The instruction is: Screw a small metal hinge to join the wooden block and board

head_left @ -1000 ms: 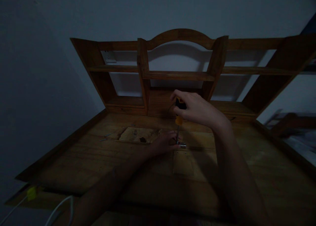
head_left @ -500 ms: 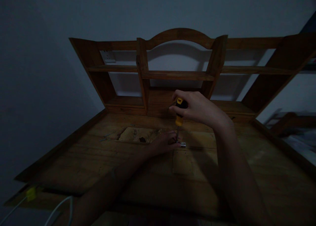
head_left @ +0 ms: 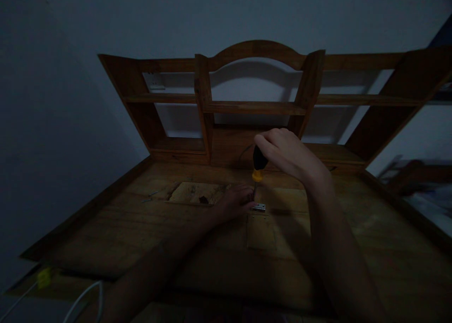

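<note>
A: What is noted at the left of the brown wooden desktop (head_left: 116, 233)?

B: Thin, grey metal pieces (head_left: 154, 193), possibly screws, lie loose. Right of them is a pale, rectangular patch of rough-edged wood (head_left: 187, 195).

A: And next along?

B: The person's bare left hand (head_left: 235, 201) rests low, its fingers at the left end of a small, flat, silver metal fitting (head_left: 259, 207). Whether they pinch it or merely steady it cannot be told; the fingertips are partly hidden.

A: How is the fitting judged to handle?

B: Light, stiff and probably slick, best taken by its edges. It lies on the desktop, its right part projecting beyond those fingers.

A: The tool?

B: A yellow-and-black-handled screwdriver with a thin metal shaft (head_left: 257, 174), near upright, its lower end beside the left fingers at the fitting's left end. Exact tip contact is unclear.

A: Its handling?

B: Rigid, presumably light and sturdy, best held by the thick handle.

A: And the grip?

B: The bare right hand (head_left: 282, 149) is closed round the handle's top from the right; the yellow collar and shaft extend below it.
</note>
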The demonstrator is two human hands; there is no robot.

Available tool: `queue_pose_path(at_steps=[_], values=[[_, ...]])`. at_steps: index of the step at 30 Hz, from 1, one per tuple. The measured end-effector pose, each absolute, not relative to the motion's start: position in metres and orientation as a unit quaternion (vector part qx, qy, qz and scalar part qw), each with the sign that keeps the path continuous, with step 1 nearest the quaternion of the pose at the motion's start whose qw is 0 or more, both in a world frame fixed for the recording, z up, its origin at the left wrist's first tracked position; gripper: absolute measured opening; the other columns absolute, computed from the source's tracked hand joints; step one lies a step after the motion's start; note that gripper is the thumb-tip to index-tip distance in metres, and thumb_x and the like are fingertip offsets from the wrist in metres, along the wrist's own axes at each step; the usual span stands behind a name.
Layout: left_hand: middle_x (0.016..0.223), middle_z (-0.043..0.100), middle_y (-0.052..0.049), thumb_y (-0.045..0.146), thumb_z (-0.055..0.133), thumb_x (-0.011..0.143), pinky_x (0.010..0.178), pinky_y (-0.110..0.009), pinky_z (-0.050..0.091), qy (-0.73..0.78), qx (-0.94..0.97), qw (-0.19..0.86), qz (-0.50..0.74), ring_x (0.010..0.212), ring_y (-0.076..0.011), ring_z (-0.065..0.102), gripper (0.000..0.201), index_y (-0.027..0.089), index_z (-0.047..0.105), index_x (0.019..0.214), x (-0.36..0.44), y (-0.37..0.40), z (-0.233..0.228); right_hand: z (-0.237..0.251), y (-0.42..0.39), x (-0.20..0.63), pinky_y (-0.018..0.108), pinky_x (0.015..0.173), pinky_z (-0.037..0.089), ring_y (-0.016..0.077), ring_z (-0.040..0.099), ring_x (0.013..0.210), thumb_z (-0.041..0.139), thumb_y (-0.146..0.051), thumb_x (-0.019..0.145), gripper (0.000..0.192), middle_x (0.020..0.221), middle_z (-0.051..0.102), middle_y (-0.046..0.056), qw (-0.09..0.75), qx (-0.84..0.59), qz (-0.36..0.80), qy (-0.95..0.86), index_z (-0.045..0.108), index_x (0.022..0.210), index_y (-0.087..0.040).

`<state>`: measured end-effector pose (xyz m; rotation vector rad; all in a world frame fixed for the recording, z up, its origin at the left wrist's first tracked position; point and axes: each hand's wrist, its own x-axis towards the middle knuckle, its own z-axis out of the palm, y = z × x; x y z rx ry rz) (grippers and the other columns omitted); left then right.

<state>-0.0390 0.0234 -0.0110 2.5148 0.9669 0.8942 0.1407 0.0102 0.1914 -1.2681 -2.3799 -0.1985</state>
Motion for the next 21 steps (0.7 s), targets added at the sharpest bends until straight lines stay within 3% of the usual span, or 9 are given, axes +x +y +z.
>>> queue_pose_path(at_steps=[3, 11, 16, 21], values=[[0.099, 0.069, -0.004, 0.035, 0.063, 0.097, 0.091, -0.035, 0.051, 0.337, 0.88, 0.148, 0.3, 0.098, -0.0211, 0.064, 0.015, 0.021, 0.063, 0.092, -0.039, 0.024, -0.01, 0.192, 0.009, 0.14, 0.034, 0.065, 0.036, 0.0224, 0.065, 0.072, 0.032, -0.032, 0.104, 0.049, 0.077, 0.072, 0.008, 0.222, -0.446, -0.071, -0.864, 0.067, 0.071, -0.021], [0.101, 0.071, -0.004, 0.028, 0.062, 0.098, 0.094, -0.035, 0.05, 0.313, 0.876, 0.162, 0.328, 0.101, -0.0208, 0.065, 0.008, 0.021, 0.065, 0.096, -0.038, 0.02, -0.008, 0.191, 0.008, 0.136, 0.038, 0.071, 0.043, 0.029, 0.068, 0.076, 0.035, -0.069, 0.099, 0.069, 0.068, 0.069, 0.011, 0.279, -0.489, -0.116, -0.818, 0.074, 0.073, -0.019], [0.1, 0.07, -0.004, 0.026, 0.061, 0.099, 0.09, -0.034, 0.05, 0.316, 0.881, 0.166, 0.311, 0.099, -0.0205, 0.065, 0.008, 0.02, 0.064, 0.095, -0.037, 0.021, -0.007, 0.2, -0.003, 0.148, 0.035, 0.078, 0.047, 0.026, 0.07, 0.089, 0.058, -0.05, 0.095, 0.038, 0.103, 0.077, 0.007, 0.292, -0.419, -0.045, -0.859, 0.074, 0.115, -0.022], [0.097, 0.069, -0.004, 0.024, 0.059, 0.099, 0.089, -0.034, 0.051, 0.319, 0.881, 0.164, 0.31, 0.096, -0.0212, 0.066, 0.009, 0.018, 0.064, 0.094, -0.037, 0.022, -0.009, 0.203, -0.008, 0.158, 0.031, 0.076, 0.048, 0.0209, 0.07, 0.082, 0.062, -0.033, 0.094, 0.029, 0.101, 0.078, 0.003, 0.286, -0.367, 0.013, -0.885, 0.073, 0.12, -0.024]])
